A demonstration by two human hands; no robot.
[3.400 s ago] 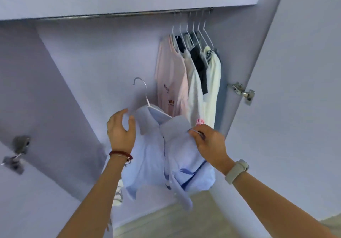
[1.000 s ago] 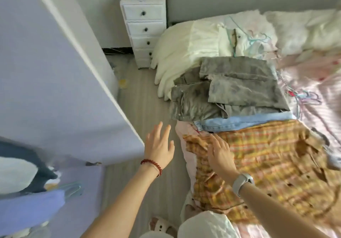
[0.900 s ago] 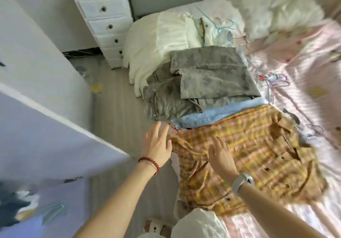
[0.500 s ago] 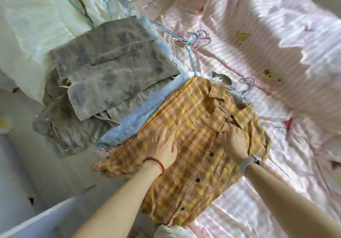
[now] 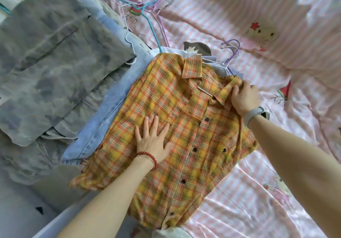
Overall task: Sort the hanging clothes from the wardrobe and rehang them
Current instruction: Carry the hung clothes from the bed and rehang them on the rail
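Head view: plaid shirt (image 5: 177, 127) lies flat, front up, on the bed (image 5: 276, 191), part overlapping a blue denim piece (image 5: 103, 119) beside a grey folded stack (image 5: 49, 53). Left hand (image 5: 152, 141) is spread, palm pressing the shirt's chest. Right hand (image 5: 244, 97) pinches the collar edge on its side. A hanger (image 5: 227, 62) pokes out at the neck; loose hangers (image 5: 153, 7) lie further up the bed. Shirt looks light, thin, floppy, not fragile; it will sag and slide if lifted by cloth alone. Best hold, I'd judge: hanger hook or both shoulders at the collar.
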